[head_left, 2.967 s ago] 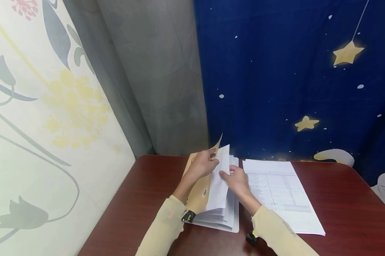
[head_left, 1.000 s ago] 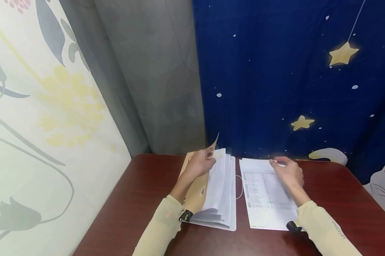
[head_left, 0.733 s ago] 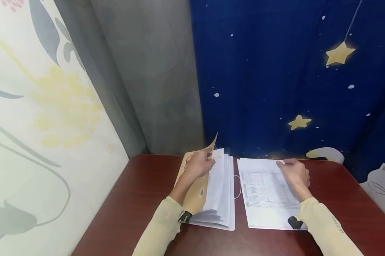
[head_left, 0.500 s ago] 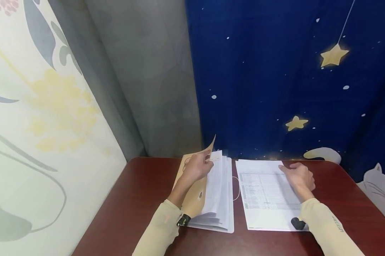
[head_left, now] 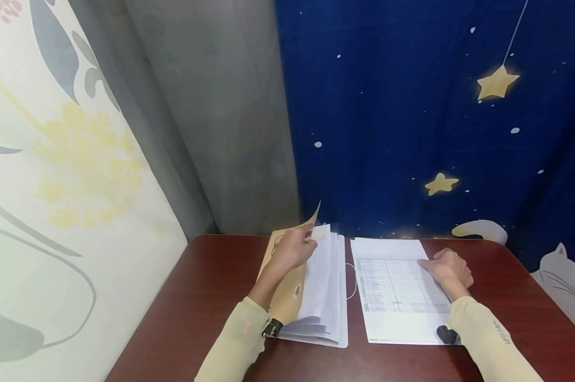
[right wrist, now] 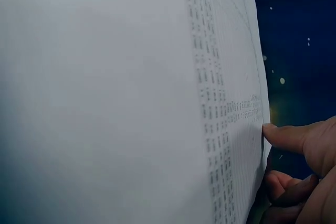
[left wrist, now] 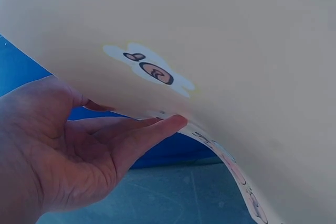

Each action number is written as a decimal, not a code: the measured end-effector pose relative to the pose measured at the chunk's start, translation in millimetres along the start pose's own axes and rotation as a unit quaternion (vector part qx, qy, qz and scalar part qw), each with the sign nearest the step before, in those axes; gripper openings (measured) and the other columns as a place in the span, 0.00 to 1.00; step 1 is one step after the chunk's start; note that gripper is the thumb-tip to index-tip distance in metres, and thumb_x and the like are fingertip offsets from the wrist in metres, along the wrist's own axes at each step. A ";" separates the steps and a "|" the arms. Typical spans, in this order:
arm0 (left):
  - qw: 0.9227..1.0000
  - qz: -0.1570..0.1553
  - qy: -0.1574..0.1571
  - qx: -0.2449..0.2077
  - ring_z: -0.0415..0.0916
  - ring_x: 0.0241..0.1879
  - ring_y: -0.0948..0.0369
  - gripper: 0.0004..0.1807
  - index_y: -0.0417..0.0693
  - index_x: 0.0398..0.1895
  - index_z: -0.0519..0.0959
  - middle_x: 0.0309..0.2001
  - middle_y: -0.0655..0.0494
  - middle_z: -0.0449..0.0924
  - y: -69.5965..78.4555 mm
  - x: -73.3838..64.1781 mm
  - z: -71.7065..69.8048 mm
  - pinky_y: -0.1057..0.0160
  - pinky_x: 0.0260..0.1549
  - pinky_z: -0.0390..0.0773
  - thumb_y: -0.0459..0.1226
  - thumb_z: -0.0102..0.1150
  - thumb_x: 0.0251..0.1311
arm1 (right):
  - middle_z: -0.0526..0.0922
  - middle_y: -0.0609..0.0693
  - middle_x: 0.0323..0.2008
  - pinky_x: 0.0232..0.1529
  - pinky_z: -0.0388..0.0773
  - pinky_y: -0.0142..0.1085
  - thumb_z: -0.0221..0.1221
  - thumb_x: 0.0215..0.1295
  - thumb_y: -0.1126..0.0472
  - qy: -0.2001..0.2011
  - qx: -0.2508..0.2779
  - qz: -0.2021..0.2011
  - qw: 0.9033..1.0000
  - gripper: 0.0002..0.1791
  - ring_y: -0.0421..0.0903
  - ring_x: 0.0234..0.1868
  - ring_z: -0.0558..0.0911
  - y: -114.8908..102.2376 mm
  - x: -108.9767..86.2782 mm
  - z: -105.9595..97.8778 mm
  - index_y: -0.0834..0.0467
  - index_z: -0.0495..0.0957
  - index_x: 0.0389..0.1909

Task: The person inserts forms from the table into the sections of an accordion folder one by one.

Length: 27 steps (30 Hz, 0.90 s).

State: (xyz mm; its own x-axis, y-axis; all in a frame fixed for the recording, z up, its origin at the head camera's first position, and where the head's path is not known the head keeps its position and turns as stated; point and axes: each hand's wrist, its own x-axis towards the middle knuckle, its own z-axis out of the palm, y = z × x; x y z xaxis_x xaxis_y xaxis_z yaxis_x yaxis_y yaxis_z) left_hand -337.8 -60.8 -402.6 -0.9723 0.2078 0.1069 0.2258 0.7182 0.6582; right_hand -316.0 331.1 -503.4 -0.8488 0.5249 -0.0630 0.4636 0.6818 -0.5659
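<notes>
A tan folder (head_left: 289, 295) with a printed cartoon pattern lies on the table, its cover partly lifted and white pages (head_left: 318, 284) fanned inside. My left hand (head_left: 292, 250) pinches the cover's upper edge; in the left wrist view the cover bends away from the fingers. To the right lies a stack of printed sheets (head_left: 399, 289) bearing a table of small text. My right hand (head_left: 448, 269) is at the stack's right edge. In the right wrist view its thumb (right wrist: 283, 136) lies on that edge, the other fingers curled beside it.
The dark red table (head_left: 191, 302) runs back to a blue star-patterned curtain (head_left: 387, 132) and a grey one (head_left: 211, 116). A white loop of elastic cord (head_left: 352, 281) sticks out between folder and sheets. A floral wall hanging (head_left: 77, 212) borders the left.
My right hand has gone from the folder's pages over to the stack, where a sheet now lies on top, then slid slightly toward me along its right edge. My left hand keeps holding the cover.
</notes>
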 end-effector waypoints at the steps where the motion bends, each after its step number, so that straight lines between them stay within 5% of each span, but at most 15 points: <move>1: 1.000 0.001 0.001 0.000 0.78 0.69 0.49 0.32 0.51 0.77 0.72 0.69 0.51 0.81 -0.1 0.2 -0.3 0.31 0.61 0.70 0.42 0.55 0.70 | 0.82 0.72 0.53 0.39 0.70 0.51 0.68 0.63 0.47 0.002 -0.001 -0.001 1.000 0.32 0.65 0.43 0.79 -0.5 -0.1 -0.1 0.68 0.77 0.57; 17: 1.000 0.007 -0.005 0.000 0.75 0.72 0.50 0.32 0.50 0.78 0.71 0.69 0.49 0.81 -2.4 -1.3 -1.1 0.34 0.69 0.65 0.42 0.54 0.71 | 0.84 0.72 0.50 0.39 0.71 0.51 0.66 0.66 0.51 -0.006 0.014 0.000 1.000 0.26 0.65 0.42 0.80 1.4 -1.1 3.9 0.70 0.80 0.54; 27: 0.999 0.027 -0.006 -0.024 0.79 0.69 0.49 0.32 0.44 0.77 0.70 0.68 0.44 0.81 -4.3 -1.4 -2.0 0.39 0.69 0.71 0.39 0.54 0.71 | 0.87 0.67 0.44 0.36 0.67 0.48 0.63 0.70 0.50 -0.004 0.037 -0.046 0.998 0.22 0.58 0.36 0.79 6.7 -1.5 -2.7 0.65 0.83 0.52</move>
State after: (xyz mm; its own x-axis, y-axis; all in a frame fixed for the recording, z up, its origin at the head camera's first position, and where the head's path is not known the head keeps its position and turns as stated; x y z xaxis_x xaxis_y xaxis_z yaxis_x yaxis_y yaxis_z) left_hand -337.6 -65.5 -404.1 -0.9580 0.2532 0.1349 0.2745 0.6725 0.6873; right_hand -310.9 336.2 -504.9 -0.8893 0.4572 -0.0139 0.3634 0.6878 -0.6283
